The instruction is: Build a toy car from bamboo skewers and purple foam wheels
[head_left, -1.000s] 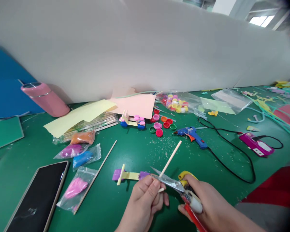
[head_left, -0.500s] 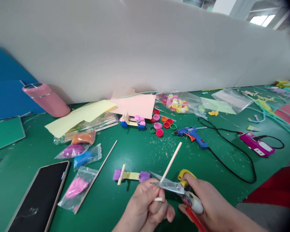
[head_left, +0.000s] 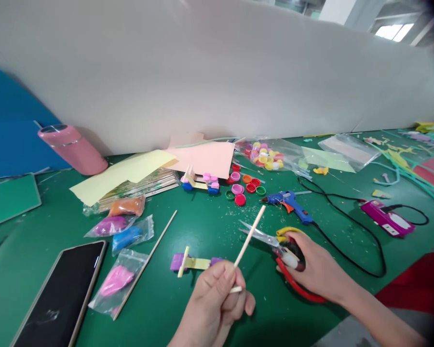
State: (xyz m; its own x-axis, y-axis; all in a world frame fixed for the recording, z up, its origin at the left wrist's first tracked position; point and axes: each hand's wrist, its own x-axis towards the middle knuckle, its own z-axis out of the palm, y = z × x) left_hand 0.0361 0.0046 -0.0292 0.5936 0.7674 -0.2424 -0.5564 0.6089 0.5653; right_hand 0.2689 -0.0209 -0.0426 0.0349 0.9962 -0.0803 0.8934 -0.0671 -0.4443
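Between the thumb and fingers of my left hand (head_left: pixel 220 294) is a thin wooden stick (head_left: pixel 250 236), tilted up to the right. A short pale piece pokes out lower between the same fingers. My right hand (head_left: pixel 313 265) grips scissors (head_left: pixel 265 237) with yellow and red handles; their blades are apart and lie behind the stick's upper part as seen here. Just beyond my left hand is a small piece of purple blocks and a pale strip (head_left: pixel 197 263), partly hidden by the fingers. A second assembly with blue and pink parts (head_left: pixel 200 184) stands farther back.
A phone (head_left: pixel 60 294), clay bags (head_left: pixel 116 281) and a long stick (head_left: pixel 144 265) lie left. Behind are a pink bottle (head_left: pixel 74 149), paper sheets (head_left: pixel 123 173) and coloured caps (head_left: pixel 240 199). At right are a blue glue gun (head_left: pixel 289 203), its cable and a magenta device (head_left: pixel 386 218).
The scissors in my right hand have moved up and away from my left fingers, and their blades have left the stick's lower part. My left hand has kept the stick, its top now slightly lower.
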